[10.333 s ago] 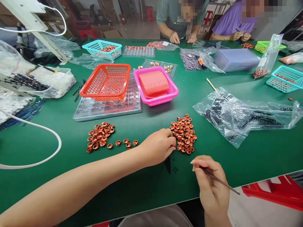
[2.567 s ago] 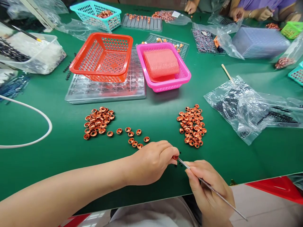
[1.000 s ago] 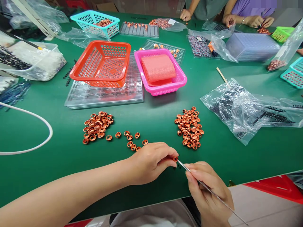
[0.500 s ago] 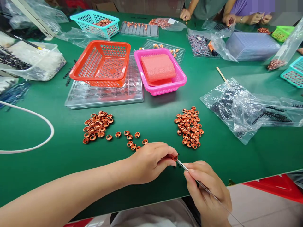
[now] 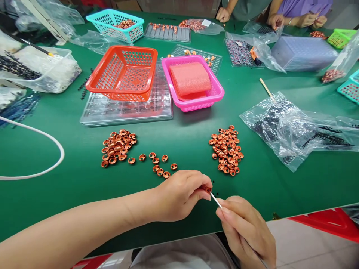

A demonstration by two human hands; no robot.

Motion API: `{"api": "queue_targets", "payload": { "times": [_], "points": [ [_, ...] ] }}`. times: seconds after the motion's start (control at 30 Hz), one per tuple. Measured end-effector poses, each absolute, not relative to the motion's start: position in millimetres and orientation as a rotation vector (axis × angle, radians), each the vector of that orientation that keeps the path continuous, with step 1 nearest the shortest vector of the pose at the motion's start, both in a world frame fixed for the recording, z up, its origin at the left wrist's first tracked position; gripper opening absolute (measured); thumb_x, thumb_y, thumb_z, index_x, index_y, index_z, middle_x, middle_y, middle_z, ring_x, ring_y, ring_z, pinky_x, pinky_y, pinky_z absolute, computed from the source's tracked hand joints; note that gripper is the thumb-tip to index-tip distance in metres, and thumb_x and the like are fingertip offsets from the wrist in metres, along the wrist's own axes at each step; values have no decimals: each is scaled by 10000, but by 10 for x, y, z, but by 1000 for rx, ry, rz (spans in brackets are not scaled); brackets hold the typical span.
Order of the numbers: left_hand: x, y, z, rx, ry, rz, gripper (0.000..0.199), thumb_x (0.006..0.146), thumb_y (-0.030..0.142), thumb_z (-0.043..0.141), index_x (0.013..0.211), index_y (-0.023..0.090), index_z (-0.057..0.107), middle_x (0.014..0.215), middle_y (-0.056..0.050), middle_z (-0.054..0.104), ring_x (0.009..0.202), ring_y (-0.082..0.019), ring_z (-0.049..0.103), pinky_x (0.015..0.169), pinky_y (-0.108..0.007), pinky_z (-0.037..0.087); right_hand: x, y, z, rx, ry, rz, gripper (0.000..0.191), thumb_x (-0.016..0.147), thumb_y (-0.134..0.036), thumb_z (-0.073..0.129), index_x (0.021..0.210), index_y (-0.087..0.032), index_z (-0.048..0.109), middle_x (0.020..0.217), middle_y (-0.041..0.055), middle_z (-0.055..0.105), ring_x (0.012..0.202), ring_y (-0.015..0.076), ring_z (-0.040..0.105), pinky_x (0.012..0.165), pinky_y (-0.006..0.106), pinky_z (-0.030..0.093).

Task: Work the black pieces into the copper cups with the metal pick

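Observation:
My left hand (image 5: 179,194) pinches a small copper-coloured shell (image 5: 208,189) between thumb and fingertips. Its open side faces right, and the fingers cover most of it. My right hand (image 5: 244,228) is closed around slim metal tweezers (image 5: 216,200), whose tip reaches into or against the shell; which one I cannot tell. Tiny black bits (image 5: 215,194) lie on the table just beyond the fingertips. Similar round shells with holes form a left pile (image 5: 117,145) and a right pile (image 5: 226,151). Several loose shells (image 5: 160,172) lie between the left pile and my left hand.
An orange basket (image 5: 94,84) rests on clear plastic trays (image 5: 126,116). Beside it, a pink basket (image 5: 193,106) holds folded foam (image 5: 190,76). Plastic bags with black parts (image 5: 294,130) lie at right. A white cable (image 5: 57,144) curves at left. Co-workers' hands (image 5: 223,15) show across the table.
The tweezers' two prongs, seen slightly apart before, now look like one line at the shell. My hands stay almost in place, and the whole view has shifted slightly.

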State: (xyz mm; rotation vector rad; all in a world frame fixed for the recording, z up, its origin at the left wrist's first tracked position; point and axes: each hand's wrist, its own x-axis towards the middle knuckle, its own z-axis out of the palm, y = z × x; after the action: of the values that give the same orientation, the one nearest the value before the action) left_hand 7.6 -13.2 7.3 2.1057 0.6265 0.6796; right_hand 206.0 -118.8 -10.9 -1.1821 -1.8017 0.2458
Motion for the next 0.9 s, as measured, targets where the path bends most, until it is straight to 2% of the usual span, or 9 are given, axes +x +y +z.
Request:
{"api": "queue_targets", "payload": {
  "times": [0.27,0.43,0.63,0.9],
  "points": [
    [78,-99,80,1972,673,669,68,965,191,595,947,168,657,781,-12,699,671,-120,618,663,-209,485,2056,-1149,-147,-1124,-1720,281,478,787,65,673,1190,-193,660,1058,78,748,853,173,719,714,327,626],
    [90,-55,110,1582,737,507,95,873,229,693,928,152,704,811,-26,730,710,-129,651,689,-218,518,2084,-1162,-219,-1087,-1474,364,400,772,82,659,1079,-172,681,1012,66,746,856,190,726,749,372,609],
    [101,-29,151,1160,764,377,215,755,268,758,895,122,685,761,-28,699,671,-134,630,615,-227,526,2094,-1172,-262,-1074,-1271,485,318,809,45,655,1031,-180,687,925,52,739,841,202,726,721,374,601],
    [99,-26,147,1075,759,369,229,730,248,776,891,112,685,751,-24,694,657,-117,621,587,-204,499,2055,-1161,-246,-1119,-1216,486,259,830,-18,679,1010,-204,693,894,43,739,833,202,722,700,363,597]
  ]
}}
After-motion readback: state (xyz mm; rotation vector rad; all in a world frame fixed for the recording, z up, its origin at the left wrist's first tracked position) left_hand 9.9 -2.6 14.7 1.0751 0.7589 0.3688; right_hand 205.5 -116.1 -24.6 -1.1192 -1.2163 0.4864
